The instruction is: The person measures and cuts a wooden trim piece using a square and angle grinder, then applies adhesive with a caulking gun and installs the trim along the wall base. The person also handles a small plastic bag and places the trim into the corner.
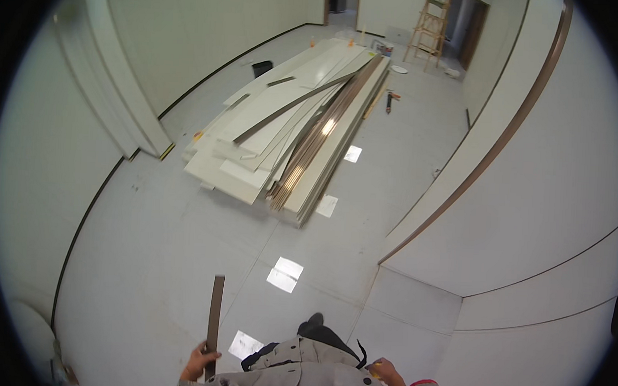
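At the lower left my left hand [198, 364] is closed around a dark brown flat strip [215, 310], which stands nearly upright and reaches up past my fingers. The strip's lower end is hidden by my grey jacket [278, 380]. On the other side of my body, close to the jacket's hem, my right hand [387, 374] is closed. A bit of yellow shows at its fingers, too small to name.
Ahead lies a long stack of white panels [255, 155] with bronze strips [311, 151] along its right side. A wooden stepladder [429, 31] stands at the back. Orange-handled pliers or cutters [390, 101] lie right of the stack. A brown-edged wall [485, 160] rises on the right.
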Tool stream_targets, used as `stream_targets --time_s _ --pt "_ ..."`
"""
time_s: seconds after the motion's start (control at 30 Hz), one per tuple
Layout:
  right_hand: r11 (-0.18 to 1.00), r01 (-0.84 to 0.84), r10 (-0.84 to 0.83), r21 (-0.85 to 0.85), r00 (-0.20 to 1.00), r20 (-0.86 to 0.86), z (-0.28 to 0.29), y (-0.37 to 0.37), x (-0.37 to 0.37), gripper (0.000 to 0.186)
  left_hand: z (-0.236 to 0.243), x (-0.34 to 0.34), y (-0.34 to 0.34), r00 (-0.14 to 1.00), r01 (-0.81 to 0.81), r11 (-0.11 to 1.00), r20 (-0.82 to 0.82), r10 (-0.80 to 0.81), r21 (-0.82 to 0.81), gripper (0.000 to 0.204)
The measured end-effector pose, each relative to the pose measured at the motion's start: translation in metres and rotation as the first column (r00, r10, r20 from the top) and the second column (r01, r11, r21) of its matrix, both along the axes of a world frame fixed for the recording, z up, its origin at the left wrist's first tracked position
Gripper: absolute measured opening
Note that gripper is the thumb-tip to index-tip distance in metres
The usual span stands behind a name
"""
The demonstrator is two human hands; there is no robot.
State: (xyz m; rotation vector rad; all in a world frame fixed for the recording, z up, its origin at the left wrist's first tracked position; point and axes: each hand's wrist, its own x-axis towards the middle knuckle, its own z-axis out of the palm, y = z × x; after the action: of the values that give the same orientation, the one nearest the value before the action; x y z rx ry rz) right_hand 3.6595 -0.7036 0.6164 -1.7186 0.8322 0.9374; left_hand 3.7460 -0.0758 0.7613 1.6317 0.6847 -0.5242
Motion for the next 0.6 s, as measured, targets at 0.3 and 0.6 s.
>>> stream_targets --time_s 0.3,0.6 --pt "0.995 0.069 -0.034 -0.077 0.920 0.391 0.061 -0.048 0.377 0.053 -0.031 0.259 -0.093 0.963 0.179 0.968 -0.233 -0.136 0.178 0.076" --pt "0.949 0.279 -0.284 -0.146 0.959 -0.015 0.065 -0.094 0.488 0.051 -0.056 0.692 -0.151 0.937 0.330 0.943 -0.109 -0.332 -0.038 0.073"
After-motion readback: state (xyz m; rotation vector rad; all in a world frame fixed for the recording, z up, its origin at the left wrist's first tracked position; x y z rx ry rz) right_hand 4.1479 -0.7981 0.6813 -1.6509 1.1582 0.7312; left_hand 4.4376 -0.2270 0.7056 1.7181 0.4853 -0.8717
